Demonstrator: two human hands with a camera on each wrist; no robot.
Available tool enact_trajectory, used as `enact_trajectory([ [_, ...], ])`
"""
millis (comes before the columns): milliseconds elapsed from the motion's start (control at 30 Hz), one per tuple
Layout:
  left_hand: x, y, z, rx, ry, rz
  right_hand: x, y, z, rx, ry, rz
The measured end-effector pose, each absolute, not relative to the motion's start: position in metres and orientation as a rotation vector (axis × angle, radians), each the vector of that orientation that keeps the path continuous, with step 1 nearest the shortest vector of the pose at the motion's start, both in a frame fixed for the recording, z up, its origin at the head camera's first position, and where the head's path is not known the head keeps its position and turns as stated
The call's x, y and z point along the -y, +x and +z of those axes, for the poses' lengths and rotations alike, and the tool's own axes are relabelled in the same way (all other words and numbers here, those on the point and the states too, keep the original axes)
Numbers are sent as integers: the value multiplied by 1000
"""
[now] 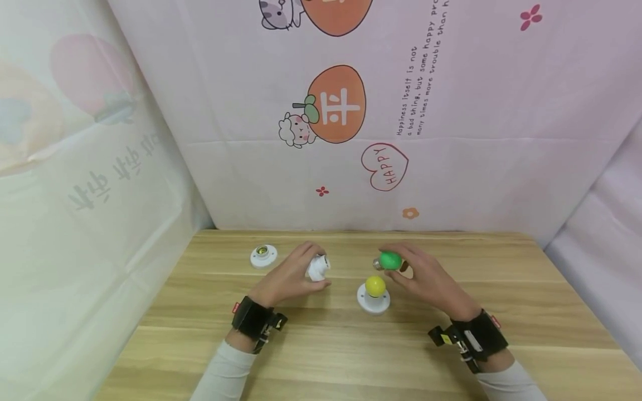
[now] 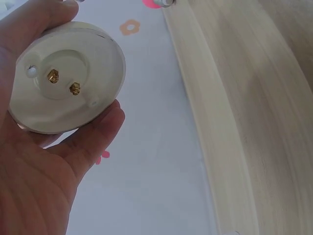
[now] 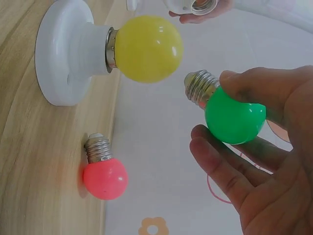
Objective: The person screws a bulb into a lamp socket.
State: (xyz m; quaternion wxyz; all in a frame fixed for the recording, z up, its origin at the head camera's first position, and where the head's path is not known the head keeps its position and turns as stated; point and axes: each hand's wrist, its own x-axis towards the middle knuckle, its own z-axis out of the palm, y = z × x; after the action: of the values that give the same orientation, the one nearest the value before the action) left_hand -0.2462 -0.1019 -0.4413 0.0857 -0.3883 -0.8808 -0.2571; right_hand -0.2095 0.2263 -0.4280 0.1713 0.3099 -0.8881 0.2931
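My left hand point(image 1: 293, 277) grips a white lamp holder point(image 1: 318, 268) by its round base, above the table. Its underside with two brass screws faces the left wrist camera, and its socket mouth points right. In my right hand point(image 1: 426, 277), thumb and fingers pinch a green light bulb point(image 3: 235, 115), its metal screw cap pointing left towards the lamp holder. Below and between the hands, a yellow bulb point(image 1: 375, 285) sits upright in a second white lamp holder point(image 1: 373, 304) on the table. A red bulb point(image 3: 105, 178) lies on the tabletop in the right wrist view.
A third white lamp holder point(image 1: 263, 256), its socket without a bulb, stands at the back left of the wooden table point(image 1: 321, 356). Printed cloth point(image 1: 241, 167) hangs along the table's back edge and both sides. A camera strap is on each wrist.
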Motion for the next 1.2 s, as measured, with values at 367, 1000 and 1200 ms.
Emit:
enact_trajectory([
  [367,96,-247,-440,2635,-1178,-787,-224,-207,-425,2490,903,852],
  [1000,84,-247,-434,2592,-1219,-792,-216,-207,-417,2410,983,799],
  [1200,82,-246,-432,2589,-1222,-809,-214,-206,-416,2395,1000,803],
])
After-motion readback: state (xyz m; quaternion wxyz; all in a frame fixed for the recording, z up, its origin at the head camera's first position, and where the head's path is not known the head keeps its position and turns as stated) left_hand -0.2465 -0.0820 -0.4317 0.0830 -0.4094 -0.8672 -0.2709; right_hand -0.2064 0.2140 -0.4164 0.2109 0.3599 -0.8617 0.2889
